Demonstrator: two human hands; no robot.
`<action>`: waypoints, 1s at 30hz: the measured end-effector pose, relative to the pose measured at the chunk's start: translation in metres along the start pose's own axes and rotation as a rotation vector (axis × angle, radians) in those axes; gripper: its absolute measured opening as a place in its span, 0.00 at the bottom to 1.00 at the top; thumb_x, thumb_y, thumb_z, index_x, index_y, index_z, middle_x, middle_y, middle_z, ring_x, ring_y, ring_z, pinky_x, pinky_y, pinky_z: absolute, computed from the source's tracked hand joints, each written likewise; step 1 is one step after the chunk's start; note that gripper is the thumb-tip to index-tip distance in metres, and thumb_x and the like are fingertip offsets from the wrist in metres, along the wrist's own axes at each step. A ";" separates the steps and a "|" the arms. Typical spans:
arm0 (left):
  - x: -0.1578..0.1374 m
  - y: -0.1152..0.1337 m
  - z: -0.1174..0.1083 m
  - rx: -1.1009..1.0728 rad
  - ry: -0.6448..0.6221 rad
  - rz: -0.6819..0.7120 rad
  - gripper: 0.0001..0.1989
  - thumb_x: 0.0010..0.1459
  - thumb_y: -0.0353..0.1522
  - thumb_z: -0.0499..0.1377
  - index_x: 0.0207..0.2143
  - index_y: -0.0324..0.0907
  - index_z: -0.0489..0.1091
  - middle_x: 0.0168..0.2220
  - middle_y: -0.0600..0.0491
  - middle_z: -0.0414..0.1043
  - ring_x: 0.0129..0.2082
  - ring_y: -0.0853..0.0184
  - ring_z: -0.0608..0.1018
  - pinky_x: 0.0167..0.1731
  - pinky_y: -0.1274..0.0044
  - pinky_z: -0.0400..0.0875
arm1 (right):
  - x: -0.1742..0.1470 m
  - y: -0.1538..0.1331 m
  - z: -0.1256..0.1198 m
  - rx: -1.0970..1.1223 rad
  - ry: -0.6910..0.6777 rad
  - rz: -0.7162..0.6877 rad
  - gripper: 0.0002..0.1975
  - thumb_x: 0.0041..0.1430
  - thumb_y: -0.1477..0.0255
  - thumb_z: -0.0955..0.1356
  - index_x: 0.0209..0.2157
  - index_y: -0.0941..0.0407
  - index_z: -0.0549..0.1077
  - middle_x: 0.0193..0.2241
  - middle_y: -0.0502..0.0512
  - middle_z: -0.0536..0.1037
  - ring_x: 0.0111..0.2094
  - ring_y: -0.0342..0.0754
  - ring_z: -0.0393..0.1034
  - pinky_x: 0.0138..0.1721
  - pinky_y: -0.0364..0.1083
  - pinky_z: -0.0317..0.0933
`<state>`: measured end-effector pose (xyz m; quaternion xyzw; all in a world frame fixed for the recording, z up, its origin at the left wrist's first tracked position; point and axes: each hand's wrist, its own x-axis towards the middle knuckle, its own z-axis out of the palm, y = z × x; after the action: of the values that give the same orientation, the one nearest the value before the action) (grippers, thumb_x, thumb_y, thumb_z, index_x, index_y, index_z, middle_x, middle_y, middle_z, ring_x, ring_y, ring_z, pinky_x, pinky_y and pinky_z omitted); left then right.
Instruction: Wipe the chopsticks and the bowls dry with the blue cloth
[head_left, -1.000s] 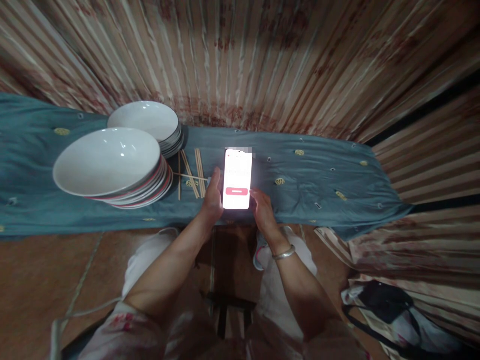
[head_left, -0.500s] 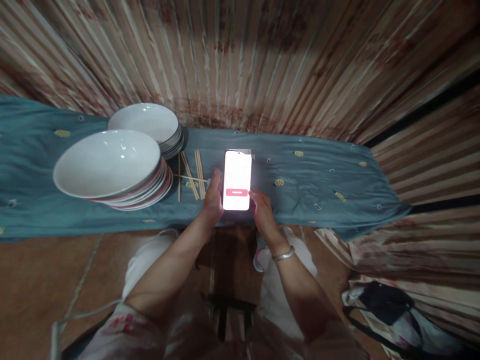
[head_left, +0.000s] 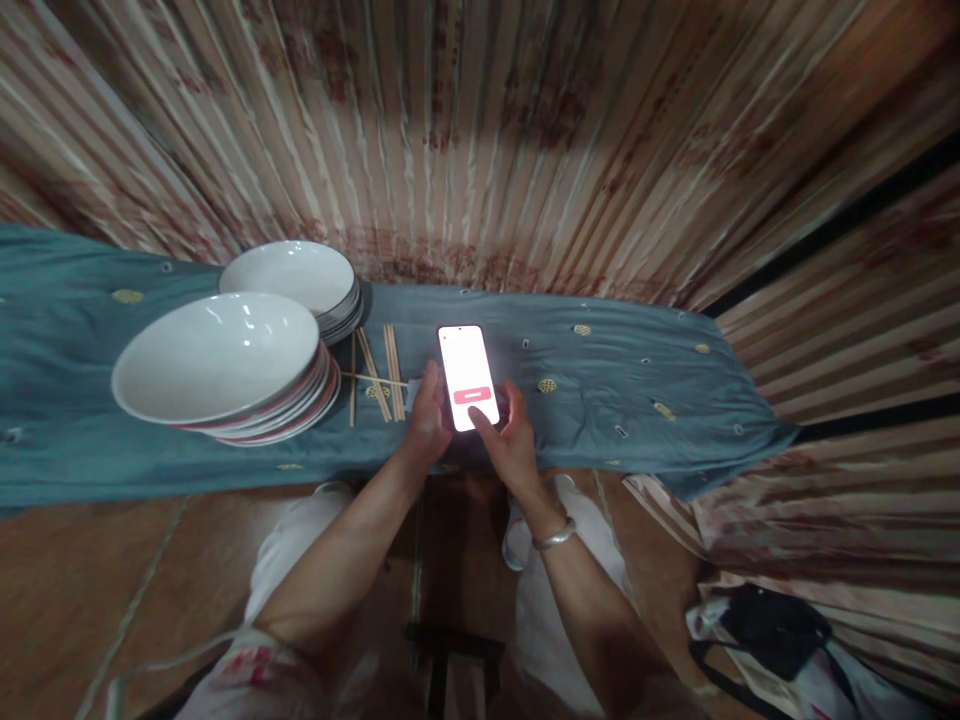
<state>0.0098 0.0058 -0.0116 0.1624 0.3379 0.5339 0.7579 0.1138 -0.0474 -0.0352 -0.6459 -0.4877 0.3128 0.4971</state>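
Note:
A smartphone (head_left: 465, 365) with a bright white screen and a red button low on it is held between my two hands above the cloth. My left hand (head_left: 430, 420) grips its left edge, thumb along the side. My right hand (head_left: 514, 435) is wrapped about the lower right edge, with the thumb over the bottom of the screen. The fingers behind the phone are hidden. Left of my left hand, several wooden chopsticks (head_left: 392, 375) lie on the cloth, most lengthwise and one across.
A stack of large white bowls (head_left: 217, 350) with red-edged ones beneath stands at the left. Behind it is a stack of dark-rimmed white bowls (head_left: 296, 272). A teal patterned cloth (head_left: 600, 400) covers the narrow table. Pleated curtains (head_left: 465, 150) hang behind and right. A bag (head_left: 776, 635) lies lower right.
My right thumb has moved from the phone's right edge onto the lower screen. The phone now tilts slightly left. The whole view has shifted a little, with the table lower in it.

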 end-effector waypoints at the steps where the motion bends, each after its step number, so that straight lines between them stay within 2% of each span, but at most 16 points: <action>1: 0.001 -0.001 0.000 0.002 -0.009 0.010 0.26 0.66 0.46 0.46 0.49 0.37 0.72 0.45 0.44 0.79 0.47 0.57 0.80 0.50 0.66 0.72 | -0.001 -0.001 0.000 -0.049 0.007 -0.014 0.44 0.51 0.52 0.70 0.62 0.61 0.58 0.62 0.68 0.64 0.62 0.58 0.59 0.62 0.58 0.53; 5: 0.002 -0.004 -0.002 0.005 -0.023 0.018 0.25 0.66 0.44 0.44 0.49 0.37 0.72 0.44 0.44 0.80 0.48 0.58 0.79 0.51 0.65 0.71 | -0.002 -0.003 0.004 -0.156 0.004 -0.029 0.47 0.49 0.53 0.71 0.63 0.64 0.56 0.63 0.71 0.61 0.64 0.60 0.56 0.63 0.57 0.52; 11: 0.000 -0.006 -0.006 0.065 -0.087 0.023 0.25 0.62 0.48 0.51 0.48 0.37 0.71 0.45 0.44 0.79 0.50 0.57 0.78 0.51 0.66 0.71 | -0.003 0.006 0.010 -0.221 -0.042 -0.063 0.49 0.48 0.55 0.72 0.64 0.67 0.53 0.64 0.74 0.60 0.65 0.62 0.54 0.64 0.58 0.50; 16: -0.006 -0.009 -0.006 0.040 -0.085 -0.006 0.22 0.65 0.44 0.48 0.48 0.38 0.71 0.45 0.45 0.79 0.51 0.59 0.78 0.53 0.65 0.69 | -0.005 0.006 0.004 -0.257 -0.042 -0.092 0.48 0.48 0.59 0.72 0.65 0.65 0.53 0.63 0.72 0.61 0.64 0.62 0.56 0.63 0.59 0.52; 20: -0.010 -0.012 -0.002 0.072 -0.108 0.002 0.20 0.64 0.44 0.50 0.45 0.38 0.73 0.45 0.46 0.79 0.50 0.60 0.78 0.54 0.68 0.68 | -0.004 -0.006 -0.006 -0.289 -0.012 -0.059 0.49 0.46 0.58 0.73 0.65 0.64 0.53 0.62 0.71 0.64 0.61 0.64 0.62 0.60 0.59 0.58; 24: -0.008 -0.019 -0.001 0.129 -0.140 0.060 0.18 0.60 0.44 0.57 0.41 0.39 0.75 0.43 0.48 0.80 0.50 0.59 0.77 0.54 0.69 0.68 | -0.005 -0.014 -0.022 -0.239 0.033 -0.002 0.49 0.45 0.59 0.73 0.65 0.58 0.54 0.58 0.64 0.70 0.57 0.61 0.67 0.57 0.57 0.61; 30: -0.004 -0.028 -0.015 0.385 -0.147 0.114 0.23 0.49 0.49 0.64 0.38 0.40 0.78 0.47 0.43 0.79 0.56 0.51 0.73 0.56 0.62 0.64 | -0.015 0.000 -0.060 -0.112 0.033 0.040 0.49 0.45 0.58 0.74 0.65 0.58 0.54 0.51 0.64 0.76 0.52 0.59 0.72 0.53 0.57 0.64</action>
<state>0.0182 -0.0103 -0.0374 0.3614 0.3675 0.4882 0.7042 0.1625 -0.0818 -0.0176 -0.6875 -0.4832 0.2839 0.4618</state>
